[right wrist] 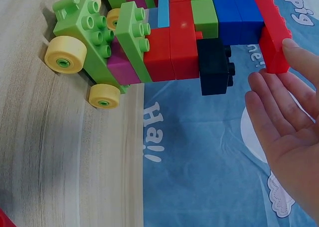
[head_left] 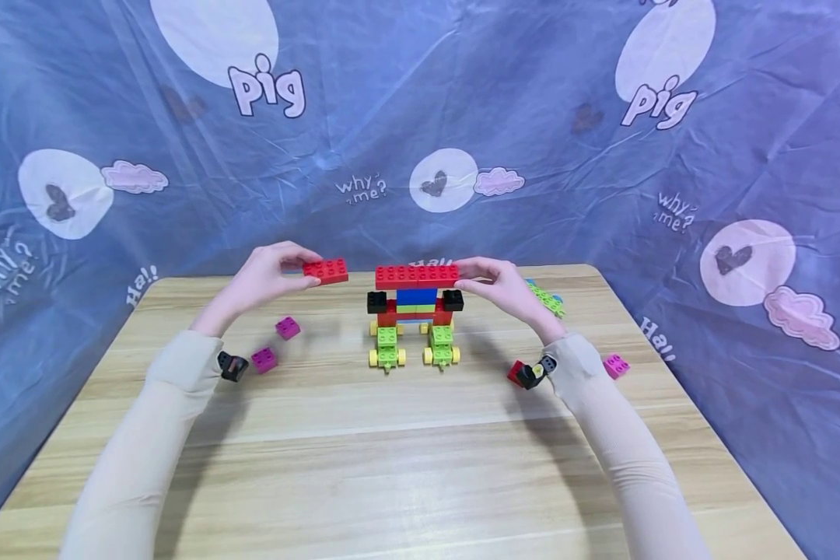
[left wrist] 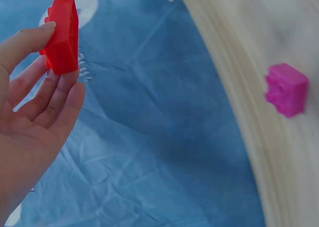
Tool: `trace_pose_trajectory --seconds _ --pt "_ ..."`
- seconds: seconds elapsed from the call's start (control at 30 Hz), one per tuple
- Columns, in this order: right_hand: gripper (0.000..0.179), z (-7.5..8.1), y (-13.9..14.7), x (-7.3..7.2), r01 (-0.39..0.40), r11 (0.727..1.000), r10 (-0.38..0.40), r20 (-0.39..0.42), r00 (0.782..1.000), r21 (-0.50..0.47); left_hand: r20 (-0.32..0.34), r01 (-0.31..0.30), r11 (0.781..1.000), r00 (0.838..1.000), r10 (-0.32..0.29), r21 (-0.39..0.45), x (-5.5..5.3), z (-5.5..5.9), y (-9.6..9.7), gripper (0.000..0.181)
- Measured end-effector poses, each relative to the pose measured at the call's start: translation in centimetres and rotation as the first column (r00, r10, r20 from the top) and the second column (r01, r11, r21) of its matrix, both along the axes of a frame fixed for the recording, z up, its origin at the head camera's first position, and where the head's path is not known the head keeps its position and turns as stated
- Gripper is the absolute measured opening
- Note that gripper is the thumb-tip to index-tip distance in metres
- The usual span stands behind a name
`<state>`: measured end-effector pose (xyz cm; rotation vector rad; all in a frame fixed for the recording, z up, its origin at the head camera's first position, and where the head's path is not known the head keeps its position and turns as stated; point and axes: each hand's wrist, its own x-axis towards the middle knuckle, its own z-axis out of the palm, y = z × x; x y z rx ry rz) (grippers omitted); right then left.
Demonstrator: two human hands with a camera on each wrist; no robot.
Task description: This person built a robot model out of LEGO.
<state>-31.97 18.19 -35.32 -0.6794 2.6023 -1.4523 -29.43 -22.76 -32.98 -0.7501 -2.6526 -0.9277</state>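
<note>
My left hand pinches a red toy brick, thumb on one side and fingers on the other, raised to the left of a built toy-brick model. Across the model's top lie red bricks in a row. My right hand grips the right end of this row, with the thumb at its side and fingertips underneath. Below the row come blue bricks, then green and red layers, with black bricks jutting out on both sides. Light green bases with yellow wheels carry the model.
Purple bricks lie on the wooden table at the left. Near my right wrist are a red brick, a pink brick and a green piece with blue parts, partly hidden. Blue printed cloth hangs behind.
</note>
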Motion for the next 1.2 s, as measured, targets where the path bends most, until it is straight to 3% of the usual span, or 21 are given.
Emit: trace_pose_trajectory --seconds 0.23,0.47,0.73,0.93,1.2 --pt "0.041 0.0 0.0 0.1 -0.002 1.000 0.002 0.001 1.000 0.001 0.047 -0.009 0.999 0.999 0.008 0.032 -0.1 2.2 1.3 0.033" --pt "0.042 0.0 -0.2 0.1 -0.007 1.000 0.007 0.010 1.000 0.000 0.066 0.017 0.999 0.998 -0.020 0.051 -0.4 3.1 3.0 0.034" --pt "0.042 -0.2 0.0 0.1 0.010 1.000 -0.010 0.003 1.000 -0.002 0.081 0.105 0.989 0.990 -0.114 0.100 -1.2 3.0 6.6 0.034" --pt "0.042 -0.1 0.0 0.2 0.010 1.000 -0.010 0.001 1.000 -0.007 0.089 0.141 0.984 0.985 -0.151 0.110 -1.9 2.7 9.2 0.035" --pt "0.041 0.0 0.1 0.3 -0.005 1.000 0.005 -0.017 1.000 -0.019 0.126 0.189 0.977 0.971 -0.201 0.101 -2.1 2.1 11.2 0.035"
